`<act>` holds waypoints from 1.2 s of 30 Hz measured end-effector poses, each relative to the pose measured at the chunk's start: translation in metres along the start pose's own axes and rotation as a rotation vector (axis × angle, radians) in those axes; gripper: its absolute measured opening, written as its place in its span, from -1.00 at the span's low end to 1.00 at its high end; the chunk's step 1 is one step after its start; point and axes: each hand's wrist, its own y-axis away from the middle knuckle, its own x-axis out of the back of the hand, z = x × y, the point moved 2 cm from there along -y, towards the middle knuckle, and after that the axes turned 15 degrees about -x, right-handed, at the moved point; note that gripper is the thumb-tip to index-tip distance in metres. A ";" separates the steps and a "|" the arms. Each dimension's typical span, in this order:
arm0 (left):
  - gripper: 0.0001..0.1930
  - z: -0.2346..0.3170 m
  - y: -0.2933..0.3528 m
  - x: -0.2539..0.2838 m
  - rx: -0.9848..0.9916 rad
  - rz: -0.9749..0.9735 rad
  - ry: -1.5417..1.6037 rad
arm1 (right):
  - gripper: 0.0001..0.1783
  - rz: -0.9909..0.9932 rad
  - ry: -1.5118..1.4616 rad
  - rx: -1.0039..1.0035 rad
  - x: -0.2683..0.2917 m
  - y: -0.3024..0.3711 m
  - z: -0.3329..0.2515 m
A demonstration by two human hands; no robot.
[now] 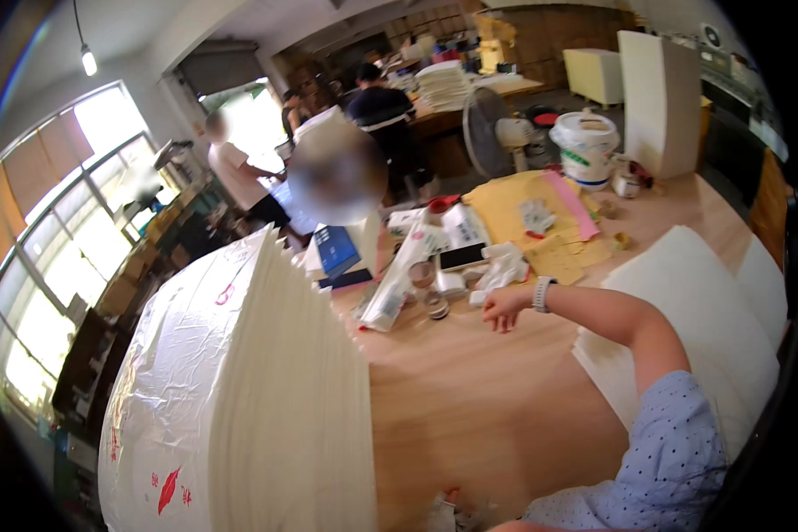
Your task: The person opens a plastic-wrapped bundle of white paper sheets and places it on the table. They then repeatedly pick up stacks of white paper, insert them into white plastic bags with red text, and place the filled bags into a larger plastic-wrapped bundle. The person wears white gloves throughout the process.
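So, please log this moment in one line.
right hand: over table, near crumpled white bundle; left hand: not visible; sheet stack: at left

At your left, the wrapped stack (186, 355) bears red print on its shiny white wrapping: low on the face, a solid leaf-shaped emblem with small red characters on either side; along the left edge, further red print, foreshortened past reading. Near the top of the same face you have a lone red mark, its content unclear. On the table before you, the long white pack (390, 297) carries a small red mark toward its far end, too small to read. The blue box (336, 251) shows faint pale print, illegible. The white bucket (585, 149) displays a green marking, likewise illegible
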 end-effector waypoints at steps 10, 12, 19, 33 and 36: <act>-0.67 0.010 -0.051 0.028 0.036 0.087 -0.171 | -0.13 0.576 -1.246 0.323 -0.094 -0.389 -0.126; -0.68 -0.002 -0.046 0.037 0.055 0.195 -0.148 | -0.06 0.532 -1.236 0.169 -0.125 -0.379 -0.154; -0.68 -0.004 -0.056 0.049 0.031 0.179 -0.131 | -0.10 0.776 -1.204 0.167 -0.086 -0.320 -0.169; -0.68 0.007 0.008 0.038 -0.088 0.053 -0.155 | -0.32 0.915 -1.119 0.713 -0.060 -0.142 -0.210; -0.68 0.007 0.032 0.036 -0.117 0.028 -0.176 | -0.34 0.991 -0.852 0.493 -0.028 -0.091 -0.198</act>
